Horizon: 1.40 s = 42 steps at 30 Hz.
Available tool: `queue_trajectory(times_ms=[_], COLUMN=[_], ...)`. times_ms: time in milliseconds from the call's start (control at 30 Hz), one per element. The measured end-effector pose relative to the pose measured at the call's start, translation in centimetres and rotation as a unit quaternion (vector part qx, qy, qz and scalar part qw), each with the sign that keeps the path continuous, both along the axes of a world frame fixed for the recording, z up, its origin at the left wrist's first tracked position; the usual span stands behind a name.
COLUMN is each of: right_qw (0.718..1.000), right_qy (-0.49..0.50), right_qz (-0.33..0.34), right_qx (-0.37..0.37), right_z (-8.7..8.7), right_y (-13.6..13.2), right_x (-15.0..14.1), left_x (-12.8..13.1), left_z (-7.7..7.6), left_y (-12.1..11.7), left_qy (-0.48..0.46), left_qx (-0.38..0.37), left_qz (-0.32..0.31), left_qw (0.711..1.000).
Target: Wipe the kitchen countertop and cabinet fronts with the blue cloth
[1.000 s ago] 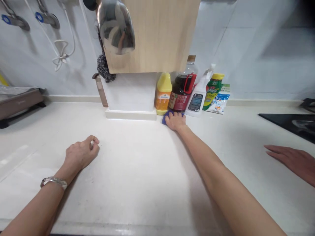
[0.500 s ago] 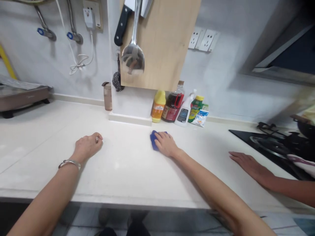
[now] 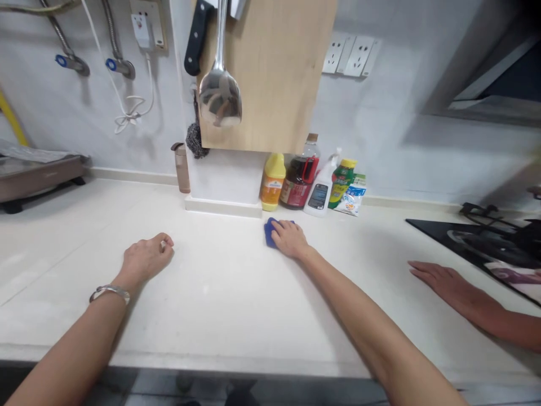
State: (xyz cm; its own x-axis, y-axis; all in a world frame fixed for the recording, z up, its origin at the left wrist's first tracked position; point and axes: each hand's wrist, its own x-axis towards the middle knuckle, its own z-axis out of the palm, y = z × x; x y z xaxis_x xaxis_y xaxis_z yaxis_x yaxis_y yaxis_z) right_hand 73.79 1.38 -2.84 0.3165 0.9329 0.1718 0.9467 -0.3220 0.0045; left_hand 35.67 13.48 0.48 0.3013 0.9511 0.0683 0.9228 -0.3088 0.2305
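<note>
Wiping: this seems to be the step in hand, with a cloth set to the counter in front of the yellow bottle
Cloth: on the counter just in front of the yellow bottle, not touching it, partly hidden by fingers
Right hand: clamped down over the cloth, fingers bent across it
Left hand: well apart from the right, curled loosely, left of the yellow bottle and nearer the person; nothing shows in it, and I cannot tell if it is fully closed
Row: right of the yellow bottle come the jug, spray, green bottle and packet
Co-worker's hand: stretched out well right of the yellow bottle, near the hob
Next stroke: calls, I judge, for even downward pressure and care not to knock the yellow bottle's base
</note>
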Motion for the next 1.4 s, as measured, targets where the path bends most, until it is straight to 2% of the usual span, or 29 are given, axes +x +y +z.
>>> queue_trajectory(times_ms=[133,233,400,533,667,867,1033,1233,1400], right_qw=[0.999,0.999,1.0,0.997,0.99,0.989,0.995,0.999,1.0], right_qy=[0.02,0.031,0.025,0.019,0.016,0.013,-0.005,-0.015,-0.022], right_qz=[-0.026,-0.02,0.017,-0.075,-0.139,-0.144,-0.1,-0.032,0.013], right_qx=[-0.003,-0.001,0.007,0.004,0.0,0.001,-0.007,-0.002,0.018], right_z=[0.6,0.6,-0.3,-0.7,-0.4,-0.4,0.0,0.3,-0.3], right_y=[2.7,3.7,3.3,2.8,3.4,3.5,1.9,-2.1,-7.5], right_x=[0.1,0.8,5.1,9.1,10.3,9.4,7.4,3.2,0.0], left_x=[0.1,0.2,0.6,0.8,0.7,0.7,0.4,0.3,0.1], left_z=[0.0,0.2,0.3,0.1,0.0,-0.1,0.1,0.9,1.4], left_y=[0.4,0.4,0.4,0.6,0.8,0.7,0.5,0.1,-0.2], left_qy=[0.02,0.028,0.034,0.048,0.058,0.057,0.055,0.026,0.01], left_qx=[-0.008,-0.017,-0.025,-0.034,-0.031,-0.015,-0.016,-0.026,-0.029], left_qz=[0.01,0.013,0.014,0.027,0.032,0.029,0.024,0.013,0.007], left_qw=[1.0,0.999,0.999,0.998,0.997,0.998,0.998,0.999,1.0])
